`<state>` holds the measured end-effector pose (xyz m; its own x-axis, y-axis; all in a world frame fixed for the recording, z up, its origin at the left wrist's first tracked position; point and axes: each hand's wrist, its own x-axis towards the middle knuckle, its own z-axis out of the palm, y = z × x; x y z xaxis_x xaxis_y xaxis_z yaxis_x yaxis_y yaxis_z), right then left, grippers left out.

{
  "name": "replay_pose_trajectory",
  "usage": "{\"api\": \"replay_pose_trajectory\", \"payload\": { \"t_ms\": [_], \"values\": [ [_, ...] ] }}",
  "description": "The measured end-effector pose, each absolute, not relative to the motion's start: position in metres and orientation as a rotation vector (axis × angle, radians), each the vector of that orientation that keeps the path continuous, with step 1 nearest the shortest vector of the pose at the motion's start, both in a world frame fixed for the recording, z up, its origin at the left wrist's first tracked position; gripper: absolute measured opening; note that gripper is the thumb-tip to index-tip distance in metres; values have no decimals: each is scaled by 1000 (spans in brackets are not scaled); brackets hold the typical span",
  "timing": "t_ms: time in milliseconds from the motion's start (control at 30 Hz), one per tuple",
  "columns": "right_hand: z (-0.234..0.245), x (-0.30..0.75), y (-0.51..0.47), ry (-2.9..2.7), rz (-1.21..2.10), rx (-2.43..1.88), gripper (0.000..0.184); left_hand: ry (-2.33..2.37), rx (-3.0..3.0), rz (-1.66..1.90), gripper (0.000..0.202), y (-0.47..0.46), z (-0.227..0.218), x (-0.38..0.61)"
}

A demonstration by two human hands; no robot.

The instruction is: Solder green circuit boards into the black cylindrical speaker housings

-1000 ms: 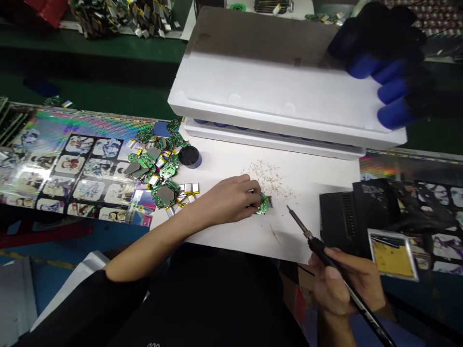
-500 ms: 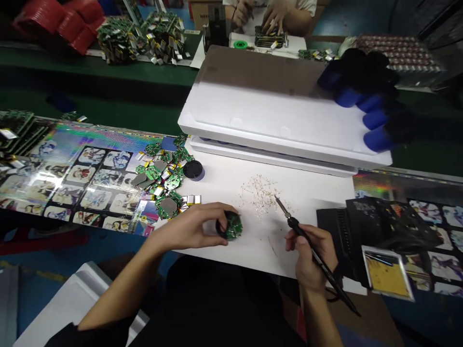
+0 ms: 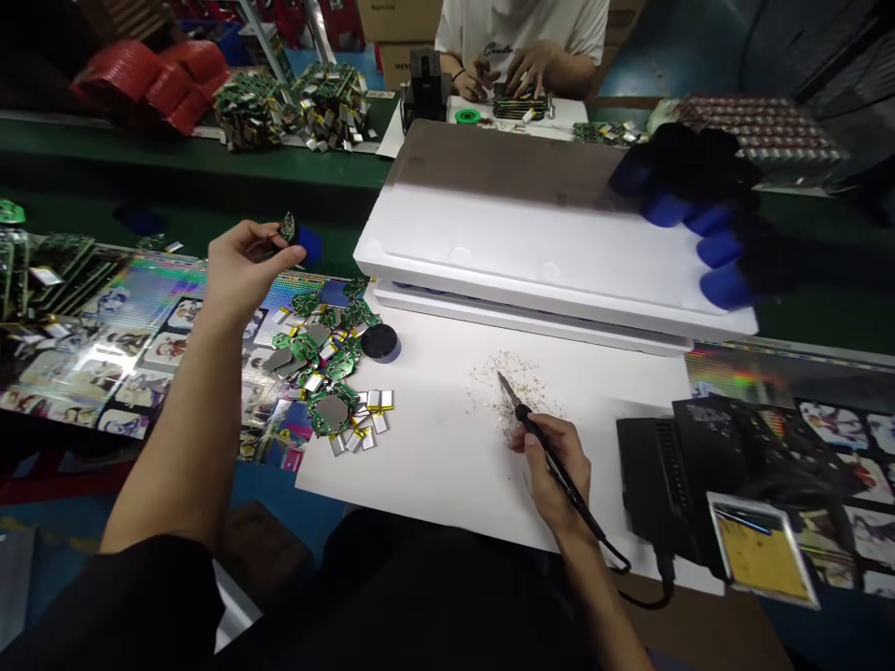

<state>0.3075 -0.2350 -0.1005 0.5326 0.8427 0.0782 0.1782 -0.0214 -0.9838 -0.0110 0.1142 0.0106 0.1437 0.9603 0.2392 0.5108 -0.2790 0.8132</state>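
Observation:
My left hand (image 3: 244,266) is raised over the far left edge of the work surface. Its thumb and fingers pinch a small blue round housing (image 3: 309,245), with a circuit board (image 3: 287,226) showing at the near end. My right hand (image 3: 556,461) grips a soldering iron (image 3: 542,438) like a pen. The iron's tip is over scattered small metallic bits (image 3: 514,387) on the white board (image 3: 433,475). Green circuit boards (image 3: 332,359) lie in a pile left of centre, beside silver battery cells (image 3: 367,419) and a dark round housing (image 3: 380,342).
White foam trays (image 3: 531,252) stand at the back, with several blue housings (image 3: 720,247) on the right end. A black soldering station (image 3: 650,475) and a tin with a yellow sponge (image 3: 762,550) sit at right. Across the green belt (image 3: 84,168), another person's hands (image 3: 521,75) handle boards.
My left hand has moved from the middle of the board to the far left, carrying the housing with its circuit board. My right hand has shifted left with the soldering iron.

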Motion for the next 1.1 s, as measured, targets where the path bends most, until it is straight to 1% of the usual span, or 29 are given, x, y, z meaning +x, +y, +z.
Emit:
{"api": "replay_pose_trajectory", "payload": {
  "t_ms": [133,333,433,500,633,733,800,833,867,967,1000,1100],
  "values": [
    [-100,308,-235,-922,667,-1549,26,1475,1898,901,44,157,-13,-7],
    [-96,306,-235,-882,640,-1531,22,1552,1992,715,40,187,-30,10],
    [-95,305,-237,-834,595,-1491,21,1627,1976,693,37,193,-36,15],
    [-95,306,-238,-830,579,-1476,21,1666,1962,713,39,190,-36,17],
    [-98,307,-238,-847,586,-1481,21,1639,1926,935,46,158,-23,17],
    [-98,307,-238,-856,592,-1478,20,1576,1937,1060,44,110,-8,17],
    [-99,307,-238,-848,572,-1478,19,1488,2016,947,36,73,-3,18],
    [-100,307,-239,-844,558,-1481,20,1432,2060,821,37,56,-2,19],
    [-101,307,-239,-843,541,-1485,21,1364,2121,694,41,41,-4,21],
    [-106,307,-241,-862,498,-1507,28,1133,2319,406,63,11,-16,26],
    [-106,307,-241,-867,482,-1518,30,1089,2363,372,64,5,-21,28],
    [-104,306,-241,-834,430,-1548,31,1042,2400,398,51,-7,-33,35]
  ]
}}
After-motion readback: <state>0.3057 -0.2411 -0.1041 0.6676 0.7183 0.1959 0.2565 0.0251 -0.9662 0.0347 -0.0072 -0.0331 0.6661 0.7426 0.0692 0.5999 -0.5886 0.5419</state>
